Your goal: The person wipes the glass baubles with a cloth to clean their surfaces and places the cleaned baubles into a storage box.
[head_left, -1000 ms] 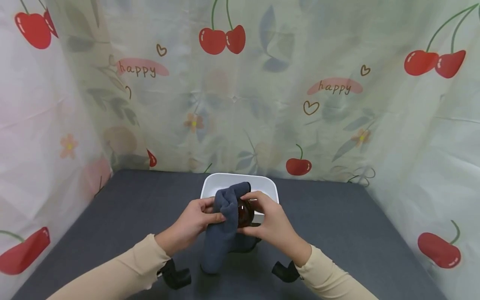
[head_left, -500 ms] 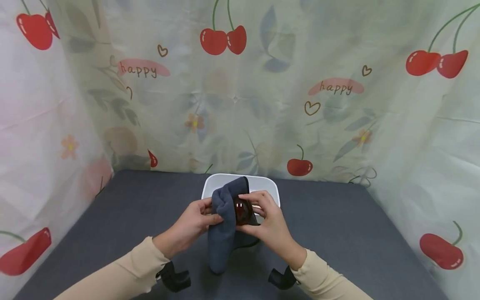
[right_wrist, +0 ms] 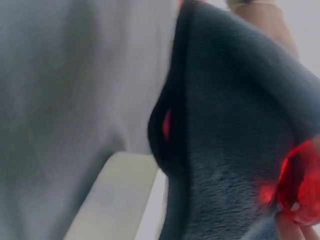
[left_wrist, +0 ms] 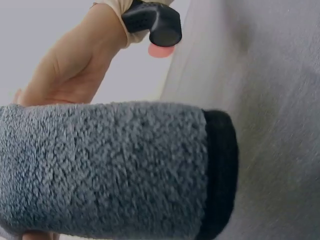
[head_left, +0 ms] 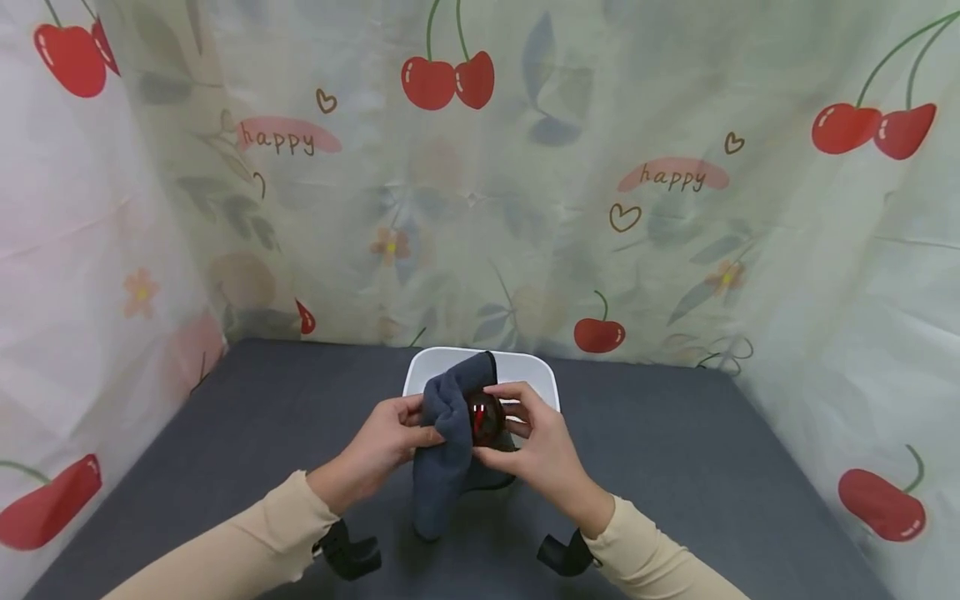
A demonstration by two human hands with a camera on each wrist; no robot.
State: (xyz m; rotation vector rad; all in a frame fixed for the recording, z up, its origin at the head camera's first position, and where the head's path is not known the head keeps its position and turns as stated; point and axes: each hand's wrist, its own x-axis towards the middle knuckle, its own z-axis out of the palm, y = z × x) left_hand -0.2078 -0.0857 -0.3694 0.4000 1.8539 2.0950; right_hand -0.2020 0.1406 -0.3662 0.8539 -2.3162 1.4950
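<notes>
My left hand (head_left: 367, 457) grips a grey-blue plush cloth (head_left: 438, 471) with dark edging, thumb in front and fingers behind. The cloth hangs down in folds. My right hand (head_left: 553, 457) holds a glossy, rounded, dark red translucent object (head_left: 487, 419) between thumb and fingers, its left side against the cloth. In the right wrist view the red object (right_wrist: 301, 187) glows at the frame's edge and tints the cloth (right_wrist: 225, 115) beside it. Folded cloth (left_wrist: 105, 170) fills much of the left wrist view, with the right hand (left_wrist: 75, 67) beyond it. The object's far side is hidden.
A white rectangular basin (head_left: 543, 369) stands behind the hands on the dark grey table (head_left: 660, 442). Black wrist devices hang below the left sleeve (head_left: 262, 533) and right sleeve (head_left: 652, 546). A curtain (head_left: 480, 208) printed with cherries surrounds the table at the back and sides.
Cloth and red object have shifted slightly up and left from a second ago. The red object has turned in the right fingers, showing more of its shiny red surface. Both hands keep their hold.
</notes>
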